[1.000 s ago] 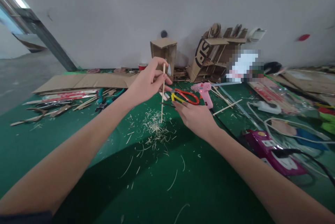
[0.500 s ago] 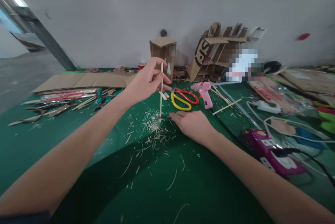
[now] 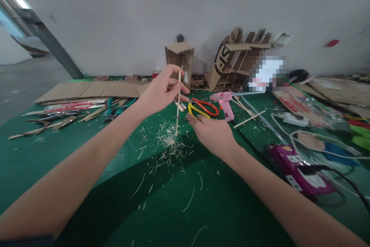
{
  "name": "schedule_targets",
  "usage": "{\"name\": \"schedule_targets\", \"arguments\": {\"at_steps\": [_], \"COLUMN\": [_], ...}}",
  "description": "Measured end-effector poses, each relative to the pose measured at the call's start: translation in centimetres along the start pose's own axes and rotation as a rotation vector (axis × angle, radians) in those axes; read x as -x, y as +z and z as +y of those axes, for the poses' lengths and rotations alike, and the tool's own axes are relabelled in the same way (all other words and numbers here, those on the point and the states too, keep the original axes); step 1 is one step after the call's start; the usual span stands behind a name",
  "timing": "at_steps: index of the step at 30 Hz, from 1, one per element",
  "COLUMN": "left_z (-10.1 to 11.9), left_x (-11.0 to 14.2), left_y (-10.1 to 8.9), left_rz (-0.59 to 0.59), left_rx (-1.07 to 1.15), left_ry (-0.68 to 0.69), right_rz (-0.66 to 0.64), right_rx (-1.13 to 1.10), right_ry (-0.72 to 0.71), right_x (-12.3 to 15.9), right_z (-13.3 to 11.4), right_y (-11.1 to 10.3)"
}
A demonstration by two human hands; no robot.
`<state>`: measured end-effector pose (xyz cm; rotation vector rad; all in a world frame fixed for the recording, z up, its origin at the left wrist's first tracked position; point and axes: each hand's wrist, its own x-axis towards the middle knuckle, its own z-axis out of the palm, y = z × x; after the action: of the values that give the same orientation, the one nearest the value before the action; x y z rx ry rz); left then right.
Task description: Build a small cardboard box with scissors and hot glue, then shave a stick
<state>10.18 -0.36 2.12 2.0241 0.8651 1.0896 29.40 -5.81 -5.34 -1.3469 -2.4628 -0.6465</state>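
My left hand (image 3: 166, 89) is closed in a pinch on the upper part of a thin wooden stick (image 3: 178, 104). The stick stands nearly upright, its lower end among a heap of curled wood shavings (image 3: 170, 143) on the green tabletop. My right hand (image 3: 214, 133) is closed on a thin dark blade (image 3: 182, 118), whose tip meets the stick in its lower half. Most of what the right fingers hold is hidden. Just behind that hand lie scissors (image 3: 206, 108) with one red and one yellow handle loop, partly covered by the fingers.
A pink glue gun (image 3: 225, 104) stands right of the scissors, near loose sticks. A purple power strip (image 3: 299, 170) with cables lies at right. Cardboard structures (image 3: 231, 62) and a cardboard box (image 3: 179, 52) stand against the wall. Pliers (image 3: 111, 110) and a flat cardboard strip (image 3: 86, 91) are at left.
My right hand has moved up and away with the blade, higher along the stick, now covering part of the yellow scissors loop. My left hand keeps holding the stick in nearly the same place.
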Motion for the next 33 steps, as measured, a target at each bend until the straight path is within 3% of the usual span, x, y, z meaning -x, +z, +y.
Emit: {"name": "schedule_targets", "arguments": {"at_steps": [3, 7, 13, 19, 23, 33], "left_z": [-0.1, -0.1, 0.1, -0.2, -0.2, -0.7], "left_x": [0.0, 0.0, -0.1, -0.1, 0.0, -0.2], "left_y": [0.0, 0.0, 0.1, 0.2, 0.2, 0.0], "left_rz": [-0.001, 0.004, -0.005, -0.013, -0.012, -0.01], "left_rx": [0.007, 0.017, 0.034, 0.041, 0.056, 0.044], "left_ry": [0.012, -0.015, -0.012, 0.006, 0.005, -0.013], "right_rz": [0.035, -0.132, 0.045, -0.099, -0.186, 0.055], "right_rx": [0.003, -0.029, -0.049, -0.119, -0.112, -0.102], "right_ry": [0.076, -0.09, 0.092, 0.099, -0.035, -0.07], "right_x": [-0.1, 0.4, -0.1, 0.3, 0.9, 0.3], "right_z": [0.2, -0.2, 0.3, -0.2, -1.1, 1.1], "right_y": [-0.2, 0.0, -0.1, 0.1, 0.6, 0.1]}}
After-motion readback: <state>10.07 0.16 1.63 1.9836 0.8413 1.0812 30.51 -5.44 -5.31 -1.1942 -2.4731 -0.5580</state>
